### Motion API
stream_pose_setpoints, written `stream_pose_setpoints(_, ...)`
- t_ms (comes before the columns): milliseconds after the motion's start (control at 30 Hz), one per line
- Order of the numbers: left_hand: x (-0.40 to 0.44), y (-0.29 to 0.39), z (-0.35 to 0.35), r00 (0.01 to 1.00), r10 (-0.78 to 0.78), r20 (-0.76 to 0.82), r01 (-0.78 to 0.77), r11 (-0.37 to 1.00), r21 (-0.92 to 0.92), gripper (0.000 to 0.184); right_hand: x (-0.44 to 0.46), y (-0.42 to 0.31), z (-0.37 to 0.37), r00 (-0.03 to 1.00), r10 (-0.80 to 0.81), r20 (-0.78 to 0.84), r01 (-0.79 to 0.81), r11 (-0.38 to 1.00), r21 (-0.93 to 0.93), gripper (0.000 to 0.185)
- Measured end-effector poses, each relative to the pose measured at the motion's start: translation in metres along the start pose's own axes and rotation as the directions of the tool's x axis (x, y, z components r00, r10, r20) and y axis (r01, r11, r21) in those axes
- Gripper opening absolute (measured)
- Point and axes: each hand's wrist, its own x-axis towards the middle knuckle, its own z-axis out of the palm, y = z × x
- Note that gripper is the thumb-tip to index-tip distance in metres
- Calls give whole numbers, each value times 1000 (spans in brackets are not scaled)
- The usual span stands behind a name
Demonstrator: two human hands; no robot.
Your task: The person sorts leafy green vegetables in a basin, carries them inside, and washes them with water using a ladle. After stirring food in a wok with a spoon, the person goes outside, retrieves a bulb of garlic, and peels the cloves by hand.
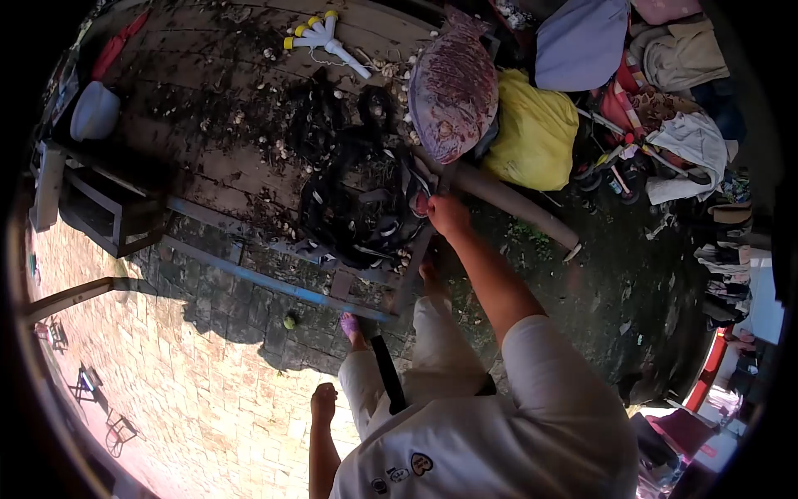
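Observation:
My right hand (449, 214) reaches over the corner of a wooden platform (216, 141). Its fingers are closed on the edge of a dark cloth item (416, 185) that has a reddish patch; its exact kind is unclear. A tangle of black straps and fabric (345, 216) lies beside it on the boards, among scattered garlic cloves (283, 150) and dry bits. My left hand (322, 402) hangs low by my left leg, fingers curled in, with nothing visible in it.
A full patterned sack (455, 91) and a yellow bag (536, 133) stand beyond my right hand. White pipes with yellow caps (320, 37) and a white bucket (96, 111) are on the platform. A stroller (615, 162) with clothes stands right. A green fruit (290, 321) lies on the paving.

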Motion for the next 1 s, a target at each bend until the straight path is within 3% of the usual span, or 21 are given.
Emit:
stream_pose_setpoints(33,-16,-7,8,1000,-22,7,22,1000,-10,24,35,1,-5,999,-41,-30,41,999,-9,14)
stream_pose_setpoints(67,-23,-17,29,977,-210,-29,208,976,-71,24,71,6,2,999,-50,-13,50,999,1,14)
stream_pose_setpoints(100,-35,-21,46,962,-273,-2,271,957,-103,24,106,11,11,994,-84,-70,81,995,-52,13)
stream_pose_setpoints(167,-48,7,80,925,-376,50,379,919,-113,26,167,17,19,985,-132,-114,122,988,-98,12)
stream_pose_setpoints(200,-53,26,94,904,-420,74,426,901,-87,27,191,17,22,979,-185,-87,162,961,-223,11)
stream_pose_setpoints(233,-58,45,106,897,-437,70,442,892,-92,27,212,19,26,970,-238,-55,205,916,-346,14)
stream_pose_setpoints(333,-56,79,140,870,-464,163,491,800,-344,31,261,27,53,921,-389,-8,334,801,-497,18)
stream_pose_setpoints(400,-55,109,150,844,-506,177,535,769,-351,30,287,29,74,920,-383,81,360,747,-559,18)
stream_pose_setpoints(467,-65,89,161,916,-376,137,400,851,-339,30,299,28,93,920,-355,167,370,641,-673,16)
stream_pose_setpoints(500,-68,89,161,882,-447,148,469,807,-360,30,303,29,103,910,-406,85,346,630,-695,17)
stream_pose_setpoints(567,-75,86,164,820,-547,169,563,713,-419,31,311,34,114,905,-409,112,353,578,-736,19)
stream_pose_setpoints(633,-77,95,164,796,-586,150,592,704,-392,32,316,29,117,895,-418,156,372,509,-776,21)
stream_pose_setpoints(667,-80,110,158,764,-627,153,630,673,-388,32,313,25,110,899,-427,99,336,526,-781,18)
stream_pose_setpoints(700,-84,101,163,724,-670,163,673,634,-380,32,312,26,107,888,-460,31,343,616,-709,14)
stream_pose_setpoints(733,-89,99,166,784,-611,111,604,708,-367,33,310,21,99,877,-478,-43,348,695,-629,12)
stream_pose_setpoints(767,-90,92,175,811,-580,76,550,714,-433,32,304,15,94,867,-497,-41,364,688,-628,12)
stream_pose_setpoints(833,-94,94,183,852,-522,30,473,745,-470,32,272,-1,62,880,-438,-183,411,896,-165,18)
stream_pose_setpoints(867,-86,99,186,869,-495,22,451,772,-448,33,255,-5,57,898,-430,-99,428,903,-43,29)
stream_pose_setpoints(900,-82,118,179,905,-425,-12,381,823,-422,32,234,-13,52,922,-376,93,366,924,110,29)
stream_pose_setpoints(933,-80,107,190,937,-341,-82,253,819,-515,27,205,-17,50,853,-522,-26,506,812,290,29)
stream_pose_setpoints(1000,-72,127,190,950,-271,-155,98,729,-677,21,125,-36,37,801,-592,93,471,718,513,29)
